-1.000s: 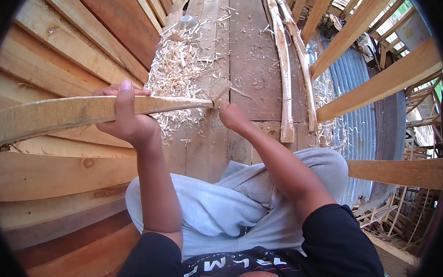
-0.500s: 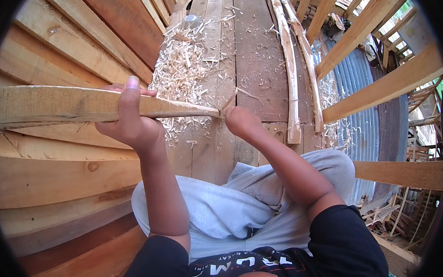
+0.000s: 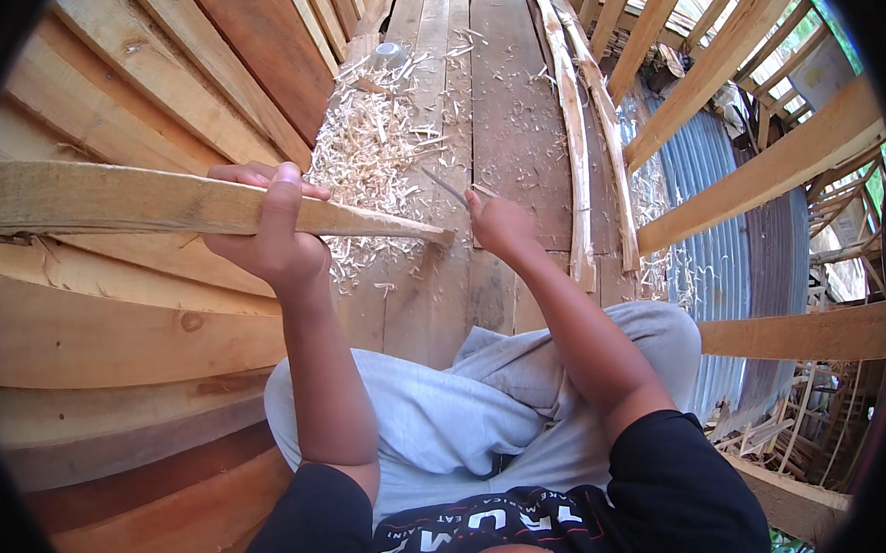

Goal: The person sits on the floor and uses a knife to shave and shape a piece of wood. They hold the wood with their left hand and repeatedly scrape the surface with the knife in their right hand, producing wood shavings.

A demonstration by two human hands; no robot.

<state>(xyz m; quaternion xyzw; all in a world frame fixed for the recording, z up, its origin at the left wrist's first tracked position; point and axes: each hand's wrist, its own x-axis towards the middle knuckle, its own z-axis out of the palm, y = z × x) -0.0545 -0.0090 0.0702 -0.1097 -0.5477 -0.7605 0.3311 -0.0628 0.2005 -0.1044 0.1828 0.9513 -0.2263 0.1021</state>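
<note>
My left hand [image 3: 279, 237] is closed around a long, thick piece of wood [image 3: 108, 197], its thumb lying over the near face. The wood runs in from the left and tapers to a pale, narrow tip in front of my crossed legs. My right hand [image 3: 501, 223] grips a knife [image 3: 444, 187] whose thin grey blade points up and to the left. The blade is just past the wood's tip, apart from it. Most of the handle is hidden inside my fist.
Curled wood shavings [image 3: 364, 145] lie heaped on the plank floor [image 3: 513, 83]. A small, pale, round container [image 3: 388, 55] stands at their far end. Two long bark-edged strips [image 3: 568, 120] lie to the right, beside slanted wooden rails [image 3: 758, 170]. Boards [image 3: 115, 334] line the left side.
My right hand has moved a little right, drawing the knife away from the wood's tip, and the blade now shows clearly. My left hand keeps its hold on the wood.
</note>
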